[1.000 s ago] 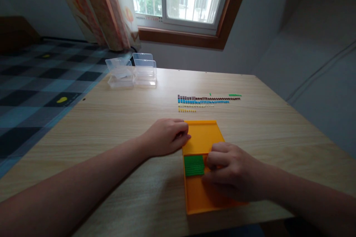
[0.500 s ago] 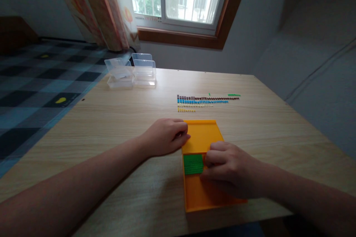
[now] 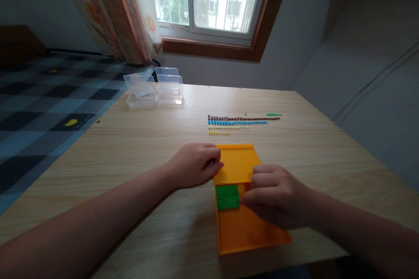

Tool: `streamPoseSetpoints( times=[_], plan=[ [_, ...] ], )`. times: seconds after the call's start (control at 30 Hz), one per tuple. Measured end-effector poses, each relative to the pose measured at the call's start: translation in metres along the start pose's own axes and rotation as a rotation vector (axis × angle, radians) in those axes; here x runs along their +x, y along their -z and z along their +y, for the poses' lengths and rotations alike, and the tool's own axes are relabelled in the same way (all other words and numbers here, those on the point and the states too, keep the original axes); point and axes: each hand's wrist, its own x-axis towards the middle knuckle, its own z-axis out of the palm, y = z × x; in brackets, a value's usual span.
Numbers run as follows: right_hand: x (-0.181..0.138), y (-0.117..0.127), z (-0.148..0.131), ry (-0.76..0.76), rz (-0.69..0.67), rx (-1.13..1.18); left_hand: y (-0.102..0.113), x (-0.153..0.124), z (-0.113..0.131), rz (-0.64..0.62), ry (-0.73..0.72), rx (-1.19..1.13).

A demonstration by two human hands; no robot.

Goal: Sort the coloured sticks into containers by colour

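An orange tray (image 3: 235, 244) with a raised lip lies on the table, divided by a cross ridge. My left hand (image 3: 199, 161) is closed on the left rim of its far section. In the near section, a block of thin green strips (image 3: 228, 197) is packed side by side against the left wall. My right hand (image 3: 278, 194) hovers over the tray just right of the green strips, thumb and fingers pinched together. Whatever lies between those fingertips, if anything, is hidden.
Beyond the tray, rows of tiny brown pieces (image 3: 245, 118), blue pieces (image 3: 235, 123) and yellow pieces (image 3: 218, 133) line the table (image 3: 157, 139). Small green pieces (image 3: 274, 114) lie at the right. Clear plastic boxes (image 3: 170, 91) with raised lids stand at the back left.
My right hand has shifted slightly right, away from the green strips, uncovering more of the tray. My left hand keeps its place on the rim. The camera view has tilted up slightly.
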Motion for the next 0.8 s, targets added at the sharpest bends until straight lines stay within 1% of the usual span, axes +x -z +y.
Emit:
streamPoseSetpoints(
  times=[0.13,0.2,0.27,0.37,0.4,0.43,0.5,0.57,0.63,0.7,0.8],
  plan=[
    [0.003,0.013,0.021,-0.069,0.225,-0.041,0.0,-0.001,-0.001,0.003,0.004,-0.011],
    [0.009,0.021,0.034,-0.103,0.271,-0.117,0.0,-0.001,-0.001,0.012,0.006,-0.005],
    [0.017,0.03,0.049,-0.139,0.266,-0.202,0.0,-0.002,-0.001,0.019,0.009,-0.006],
    [0.035,0.046,0.08,-0.201,0.199,-0.389,-0.001,-0.002,-0.002,0.023,0.013,-0.01],
    [0.041,0.052,0.093,-0.248,0.158,-0.469,-0.001,-0.003,-0.002,0.025,0.015,-0.012],
    [0.048,0.058,0.107,-0.318,0.11,-0.54,-0.001,-0.003,-0.002,0.027,0.019,-0.013],
    [0.059,0.069,0.138,-0.52,0.0,-0.631,-0.001,-0.003,-0.002,0.033,0.026,-0.015],
    [0.066,0.076,0.166,-0.617,-0.043,-0.651,-0.002,-0.003,-0.003,0.037,0.03,-0.016],
    [0.07,0.079,0.189,-0.66,-0.09,-0.639,-0.002,-0.003,-0.003,0.038,0.03,-0.018],
    [0.071,0.079,0.205,-0.685,-0.146,-0.613,-0.001,-0.003,-0.003,0.039,0.03,-0.022],
    [0.069,0.077,0.218,-0.705,-0.208,-0.58,-0.001,-0.003,-0.003,0.041,0.03,-0.028]
  ],
)
